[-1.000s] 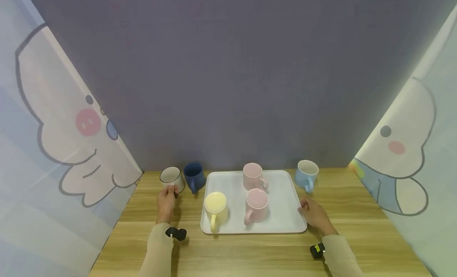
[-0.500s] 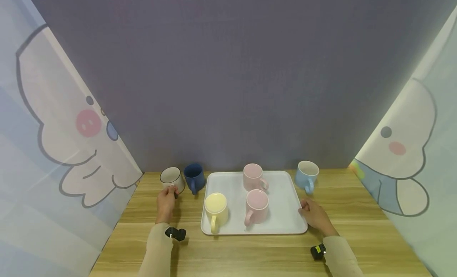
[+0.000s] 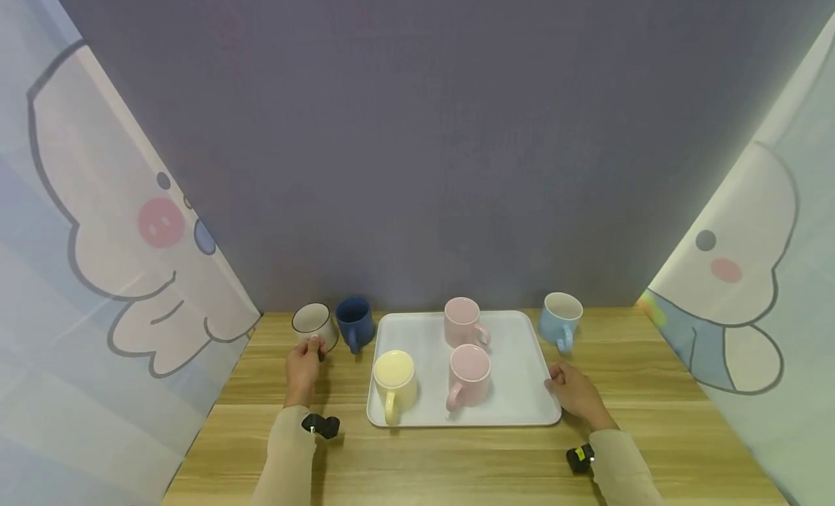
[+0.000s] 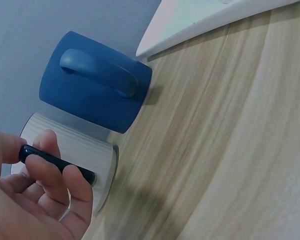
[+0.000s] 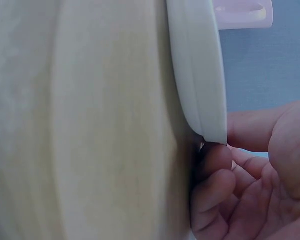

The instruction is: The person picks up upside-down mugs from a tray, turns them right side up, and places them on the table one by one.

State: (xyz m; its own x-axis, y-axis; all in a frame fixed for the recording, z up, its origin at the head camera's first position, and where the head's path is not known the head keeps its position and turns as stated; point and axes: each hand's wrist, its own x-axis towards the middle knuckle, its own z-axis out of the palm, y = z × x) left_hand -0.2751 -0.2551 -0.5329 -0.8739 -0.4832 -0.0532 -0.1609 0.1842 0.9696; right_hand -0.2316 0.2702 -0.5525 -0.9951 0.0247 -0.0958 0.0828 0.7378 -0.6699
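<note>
With curled fingers my left hand (image 3: 303, 370) grips the dark handle (image 4: 57, 162) of a white ribbed mug (image 3: 312, 320) with a dark rim, standing on the table at the left. Just right of it is a dark blue mug (image 3: 355, 322), its handle facing me. My right hand (image 3: 578, 396) pinches the right edge of a white tray (image 3: 522, 397), thumb on top and fingers beneath the rim. On the tray are a yellow mug (image 3: 399, 390) and two pink mugs, one at the back (image 3: 462, 328) and one in front (image 3: 471, 383), all bottom up.
A light blue mug (image 3: 559, 321) stands upright on the wooden table (image 3: 457, 466), behind my right hand and off the tray. A grey backdrop (image 3: 417, 165) rises behind the table. Curtains with cartoon figures hang on both sides.
</note>
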